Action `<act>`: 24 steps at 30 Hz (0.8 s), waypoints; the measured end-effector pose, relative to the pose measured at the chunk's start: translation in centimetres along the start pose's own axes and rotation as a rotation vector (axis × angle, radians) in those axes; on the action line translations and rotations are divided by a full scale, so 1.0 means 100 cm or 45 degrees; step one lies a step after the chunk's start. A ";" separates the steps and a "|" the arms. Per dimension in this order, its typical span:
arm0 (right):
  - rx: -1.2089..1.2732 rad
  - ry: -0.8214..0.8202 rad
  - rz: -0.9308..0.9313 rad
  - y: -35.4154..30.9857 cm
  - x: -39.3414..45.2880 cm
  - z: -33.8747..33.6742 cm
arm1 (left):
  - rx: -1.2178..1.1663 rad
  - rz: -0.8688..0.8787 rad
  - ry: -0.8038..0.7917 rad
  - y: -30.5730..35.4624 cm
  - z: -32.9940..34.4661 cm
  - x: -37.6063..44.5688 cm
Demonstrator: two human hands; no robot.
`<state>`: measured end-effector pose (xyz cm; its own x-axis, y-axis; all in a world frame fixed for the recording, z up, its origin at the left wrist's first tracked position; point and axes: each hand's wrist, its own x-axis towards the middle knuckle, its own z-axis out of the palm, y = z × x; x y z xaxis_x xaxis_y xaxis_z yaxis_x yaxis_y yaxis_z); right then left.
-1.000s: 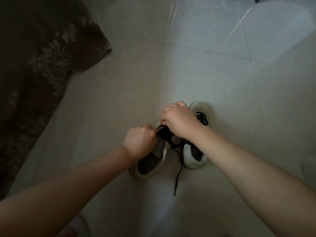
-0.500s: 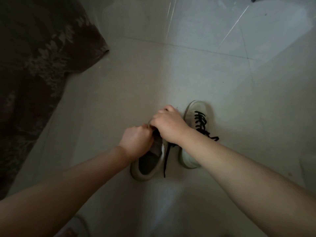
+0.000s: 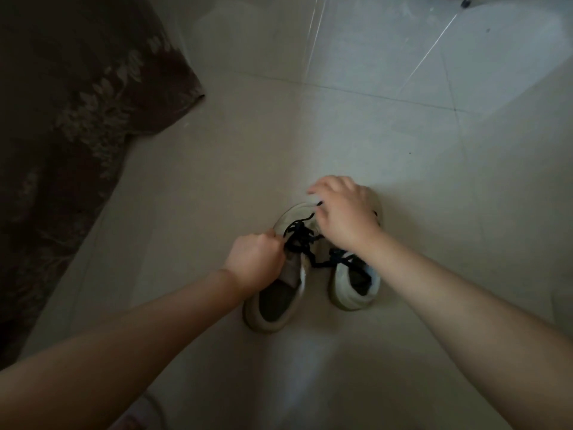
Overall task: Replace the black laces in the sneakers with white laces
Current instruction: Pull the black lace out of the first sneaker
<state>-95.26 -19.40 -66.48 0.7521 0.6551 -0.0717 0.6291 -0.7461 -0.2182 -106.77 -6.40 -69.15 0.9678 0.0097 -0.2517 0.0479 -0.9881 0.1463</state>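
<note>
Two pale sneakers stand side by side on the tiled floor, toes pointing away from me. The left sneaker [image 3: 273,302] carries a loosened black lace [image 3: 299,235] across its eyelets. My left hand [image 3: 255,262] is curled in a fist at that shoe's tongue and grips the lace. My right hand [image 3: 342,212] hovers over the toe end, fingers bent, pinching a strand of the black lace. The right sneaker [image 3: 355,290] is partly hidden under my right wrist; its black lace trails across to the left shoe. No white laces are in view.
A dark patterned rug [image 3: 71,144] covers the floor at the left. Light floor tiles [image 3: 372,125] spread ahead and to the right. A pale rounded object [image 3: 145,411] shows at the bottom edge, under my left forearm.
My right hand has moved up and away toward the toe, pulling the black lace out. The loose lace end that hung down between the shoes is gone from there. My left hand stays put.
</note>
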 end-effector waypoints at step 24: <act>-0.274 -0.340 -0.477 -0.024 0.007 0.018 | -0.047 0.086 0.171 -0.001 -0.001 -0.002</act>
<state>-96.63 -16.95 -67.78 0.4083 0.8689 -0.2798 0.8934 -0.4433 -0.0731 -106.95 -6.31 -69.06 0.9934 -0.0334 -0.1102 -0.0115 -0.9808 0.1945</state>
